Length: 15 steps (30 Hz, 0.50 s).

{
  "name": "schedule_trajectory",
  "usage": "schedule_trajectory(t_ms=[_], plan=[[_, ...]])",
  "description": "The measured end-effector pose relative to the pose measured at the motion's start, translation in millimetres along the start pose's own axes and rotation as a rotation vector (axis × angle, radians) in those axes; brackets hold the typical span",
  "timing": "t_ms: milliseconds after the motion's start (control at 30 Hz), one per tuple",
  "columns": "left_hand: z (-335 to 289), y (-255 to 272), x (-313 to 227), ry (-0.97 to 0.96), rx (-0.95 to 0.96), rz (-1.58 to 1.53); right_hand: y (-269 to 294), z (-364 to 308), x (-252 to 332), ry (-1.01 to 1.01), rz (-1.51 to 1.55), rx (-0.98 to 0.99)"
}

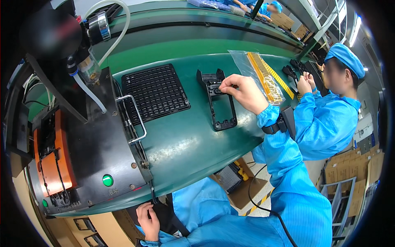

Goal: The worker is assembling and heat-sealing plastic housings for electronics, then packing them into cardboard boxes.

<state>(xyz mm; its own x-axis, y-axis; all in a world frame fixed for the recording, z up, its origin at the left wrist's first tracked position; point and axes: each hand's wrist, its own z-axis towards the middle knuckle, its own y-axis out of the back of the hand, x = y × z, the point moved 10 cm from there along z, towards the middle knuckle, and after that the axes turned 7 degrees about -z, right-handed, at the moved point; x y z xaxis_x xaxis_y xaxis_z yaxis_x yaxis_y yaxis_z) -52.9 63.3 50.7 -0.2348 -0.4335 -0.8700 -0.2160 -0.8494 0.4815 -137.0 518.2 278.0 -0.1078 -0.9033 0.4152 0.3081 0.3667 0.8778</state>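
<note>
My right hand reaches over the table with thumb and index finger pinched together at the upper part of a black plastic frame. Whatever sits between those fingertips is too small or hidden to make out. The frame lies on the green mat, a round dark part set in its upper section and a large rectangular opening below. Low down, below the table edge, my left hand rests against a black item by my lap. Its fingers are loosely bent and apart, with nothing visible in them.
A black grid tray lies left of the frame. Further left stands a black machine with a metal handle, green button and orange fixture. Yellow strips lie in a clear bag. A co-worker sits at right; an open carton is below.
</note>
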Motion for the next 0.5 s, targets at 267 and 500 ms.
schedule_trajectory(t_ms=[267,500], plan=[[-2.0,0.4,2.2,0.002,0.003,-0.012,-9.5,28.6,-12.3,-0.058,-0.048,0.335],[-0.2,-4.9,1.2,0.0,0.025,-0.034,-21.9,58.0,-11.5,-0.075,-0.2,0.684]])
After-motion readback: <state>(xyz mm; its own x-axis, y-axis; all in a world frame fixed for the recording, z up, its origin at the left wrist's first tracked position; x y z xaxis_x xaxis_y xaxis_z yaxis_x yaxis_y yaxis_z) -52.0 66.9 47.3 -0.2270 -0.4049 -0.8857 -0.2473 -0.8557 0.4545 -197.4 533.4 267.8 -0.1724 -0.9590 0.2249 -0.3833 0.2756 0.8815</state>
